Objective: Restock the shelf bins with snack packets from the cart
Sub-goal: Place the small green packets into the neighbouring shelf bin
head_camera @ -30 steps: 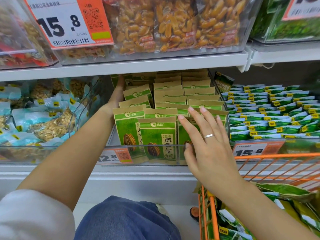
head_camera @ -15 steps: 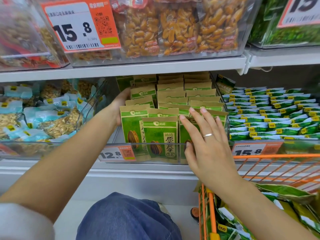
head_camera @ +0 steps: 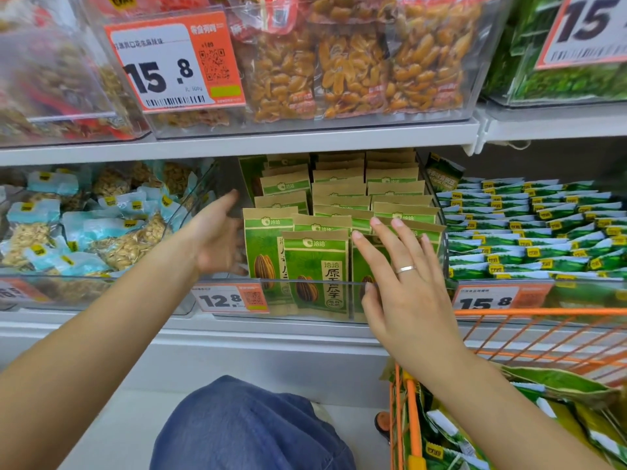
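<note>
Green-and-kraft sunflower seed packets point(head_camera: 315, 266) marked 洽洽 原香瓜子 stand in the clear bin point(head_camera: 319, 300) tagged 12.8, between the left hand point(head_camera: 217, 239), fingers spread and empty, and the right hand point(head_camera: 403, 276), fingers splayed flat against them.

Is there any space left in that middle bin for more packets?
Only a gap at its left side, between the clear bin wall and the sunflower seed packets, where the left hand is. The right hand rests on tightly packed rows.
</note>
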